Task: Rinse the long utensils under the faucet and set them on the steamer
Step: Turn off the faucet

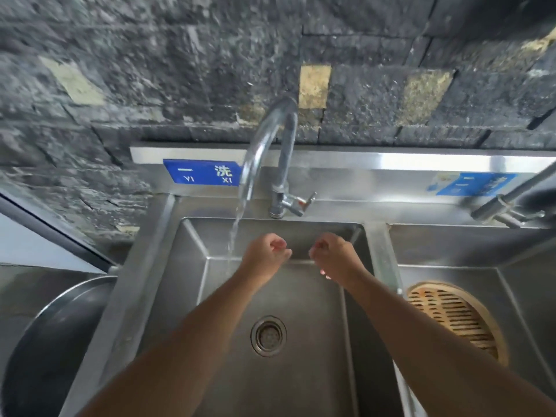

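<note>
— Dark stone wall is backing the steel sink [192, 236]; water is running from the faucet [264, 136]. Where are the utensils?

— None showing. My left hand [264, 251] and right hand [337, 254] are curling loosely, gripping nothing.

— And the steamer [451, 314]?

— Lying lower right; I'm thinking: fetch utensils, rinse under the stream.

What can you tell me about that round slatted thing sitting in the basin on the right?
It is a round bamboo steamer, tan to orange-brown, with a raised rim around a floor of parallel slats with gaps between them. It lies flat on the bottom of the right sink basin, close to the divider between the two basins. The right forearm hides its near-left edge. Nothing visible rests on it, and neither hand touches it. Parts of the slats look darker, perhaps wet or stained.
</note>
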Available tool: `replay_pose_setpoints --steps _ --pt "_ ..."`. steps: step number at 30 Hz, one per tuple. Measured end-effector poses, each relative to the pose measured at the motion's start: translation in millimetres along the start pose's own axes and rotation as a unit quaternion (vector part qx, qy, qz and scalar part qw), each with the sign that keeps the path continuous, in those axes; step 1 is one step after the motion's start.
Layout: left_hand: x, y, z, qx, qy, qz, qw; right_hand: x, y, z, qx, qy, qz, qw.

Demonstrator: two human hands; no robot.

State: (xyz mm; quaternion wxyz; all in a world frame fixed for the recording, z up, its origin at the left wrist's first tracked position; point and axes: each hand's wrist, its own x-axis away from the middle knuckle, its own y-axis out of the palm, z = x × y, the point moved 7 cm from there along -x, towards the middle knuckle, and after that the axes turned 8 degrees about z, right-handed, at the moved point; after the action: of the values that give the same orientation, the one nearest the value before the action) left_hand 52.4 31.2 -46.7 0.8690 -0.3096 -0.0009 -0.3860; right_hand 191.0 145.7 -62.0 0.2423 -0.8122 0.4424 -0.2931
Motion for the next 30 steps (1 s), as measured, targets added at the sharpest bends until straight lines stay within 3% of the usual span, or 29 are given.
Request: replay_pose_setpoints --steps 5,9,13,17,25,30 --pt "-57.4 -30.8 5.7 0.040 0.037 0.064 0.996 -52.5 5.8 -29.6 -0.033 0.006 0.052 0.998" --pt "-89.8 -22.0 12.1 0.079 0.018 -0.005 0.997 -82.7 9.2 -35.7 -0.060 -0.009 0.087 0.994" --pt "-107.2 -21.2 40.2 0.063 0.114 0.066 0.989 -102.0 19.6 -33.4 -0.174 0.005 0.061 0.983" --pt "-113.1 -2.4 48.3 0.072 0.093 -0.022 0.993 -113.0 30.6 -32.3 -0.246 0.008 0.038 0.969" --pt "-111.9 -4.9 46.0 0.080 0.078 0.082 0.990 -112.5 50.1 -35.9 -0.342 0.008 -0.042 0.939" --pt "-111.9 -4.5 51.6 0.068 0.109 0.081 0.988 -116.4 50.1 -35.3 -0.309 0.006 -0.052 0.949"
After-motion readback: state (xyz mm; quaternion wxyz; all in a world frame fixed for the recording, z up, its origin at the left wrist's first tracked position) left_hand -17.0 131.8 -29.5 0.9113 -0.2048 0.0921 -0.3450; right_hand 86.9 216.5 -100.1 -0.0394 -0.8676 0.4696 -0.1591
